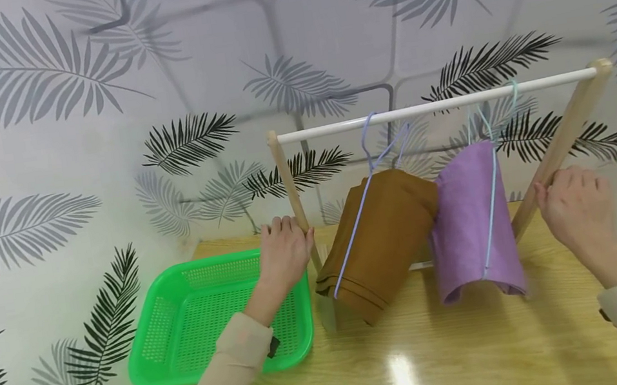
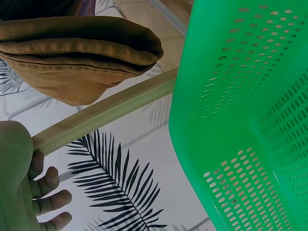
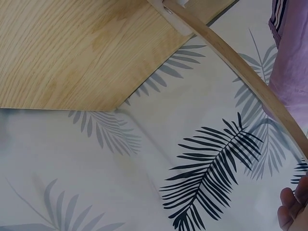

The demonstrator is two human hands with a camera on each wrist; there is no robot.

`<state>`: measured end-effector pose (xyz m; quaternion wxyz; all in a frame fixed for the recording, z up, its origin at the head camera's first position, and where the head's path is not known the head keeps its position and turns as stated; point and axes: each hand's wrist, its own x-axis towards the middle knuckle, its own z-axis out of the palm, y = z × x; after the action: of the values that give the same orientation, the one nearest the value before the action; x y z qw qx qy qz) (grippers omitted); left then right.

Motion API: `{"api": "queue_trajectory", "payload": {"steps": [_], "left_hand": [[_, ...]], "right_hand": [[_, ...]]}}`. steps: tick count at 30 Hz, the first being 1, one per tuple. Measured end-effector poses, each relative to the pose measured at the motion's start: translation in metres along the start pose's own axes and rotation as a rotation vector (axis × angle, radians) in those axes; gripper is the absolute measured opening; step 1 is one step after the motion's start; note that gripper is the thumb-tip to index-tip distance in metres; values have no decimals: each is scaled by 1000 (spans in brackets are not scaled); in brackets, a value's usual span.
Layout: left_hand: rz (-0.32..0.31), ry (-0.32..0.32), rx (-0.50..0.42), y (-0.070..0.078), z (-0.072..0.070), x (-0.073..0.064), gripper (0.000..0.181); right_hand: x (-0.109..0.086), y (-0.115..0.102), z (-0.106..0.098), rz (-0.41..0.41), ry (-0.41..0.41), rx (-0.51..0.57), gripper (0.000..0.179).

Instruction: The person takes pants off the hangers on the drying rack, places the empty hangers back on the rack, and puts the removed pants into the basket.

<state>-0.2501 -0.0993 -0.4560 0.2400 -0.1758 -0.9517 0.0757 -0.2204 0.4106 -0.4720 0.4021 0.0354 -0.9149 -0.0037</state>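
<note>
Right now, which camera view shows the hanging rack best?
The head view: it takes in most of the rack, its white bar and both wooden posts. The left wrist view shows mainly one post, the right wrist view mainly the other.

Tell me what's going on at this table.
A person holds a small rack by its wooden side posts, the left hand on the left one and the right hand on the right. From its white bar hang a brown garment and a purple garment, each on a hanger. A green basket sits on the table left of the rack, under the left forearm.
</note>
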Motion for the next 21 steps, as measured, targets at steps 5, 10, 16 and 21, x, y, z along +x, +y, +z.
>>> {"api": "queue_trajectory", "payload": {"steps": [5, 10, 16, 21], "left_hand": [[3, 2, 11, -3, 2, 1, 49], [1, 6, 21, -5, 3, 2, 49], [0, 26, 14, -7, 5, 4, 48], [4, 25, 25, -9, 6, 5, 48]], "right_hand": [[0, -4, -3, 21, -30, 2, 46], [1, -6, -5, 52, -67, 8, 43], [1, -8, -3, 48, -55, 6, 44], [1, -10, -3, 62, -80, 2, 44]]}}
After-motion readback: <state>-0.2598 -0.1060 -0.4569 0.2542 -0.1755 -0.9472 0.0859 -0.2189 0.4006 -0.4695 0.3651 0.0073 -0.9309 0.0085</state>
